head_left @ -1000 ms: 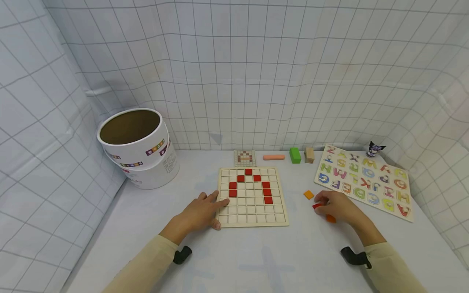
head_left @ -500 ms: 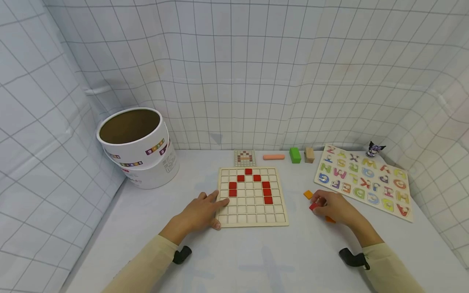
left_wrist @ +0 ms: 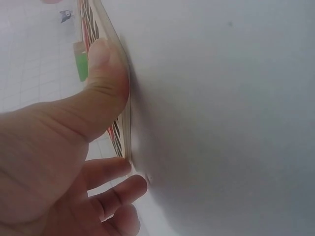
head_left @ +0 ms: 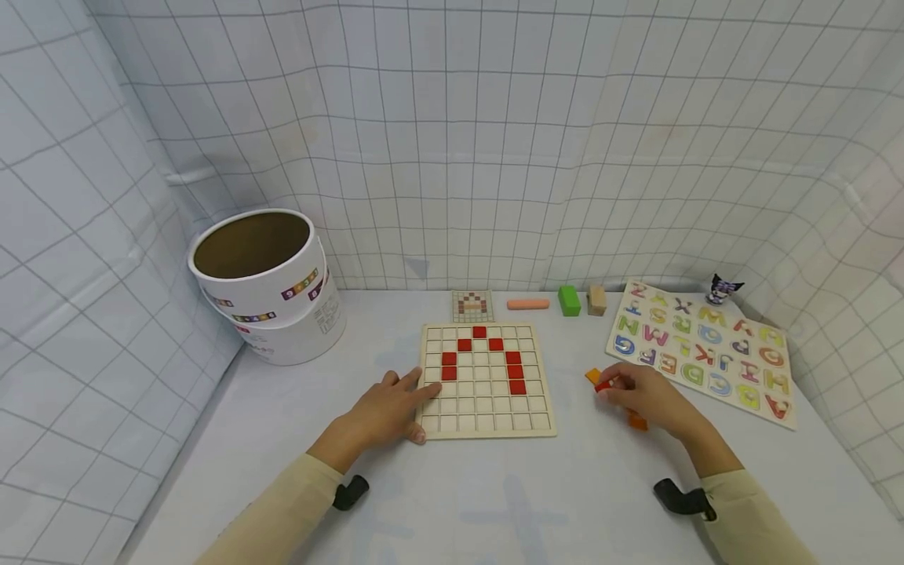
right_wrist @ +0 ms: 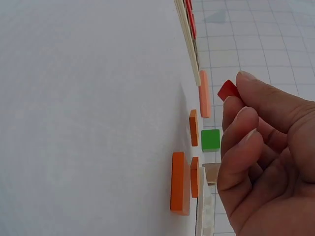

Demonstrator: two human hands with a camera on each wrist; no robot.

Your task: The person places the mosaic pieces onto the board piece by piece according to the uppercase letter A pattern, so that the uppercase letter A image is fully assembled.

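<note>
Right hand [head_left: 646,396] pinches a small red square tile [head_left: 603,385] in its grip; left hand [head_left: 384,412], fingers spread, steadies the wooden grid board [head_left: 486,428], its red arch half-built, most cells unfilled.

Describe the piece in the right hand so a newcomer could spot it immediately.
Start at the wooden grid board in the middle of the table. Just to its right, the right hand pinches a small tile at its fingertips, above the table. It is red; the loose tiles beside it are orange.
</note>
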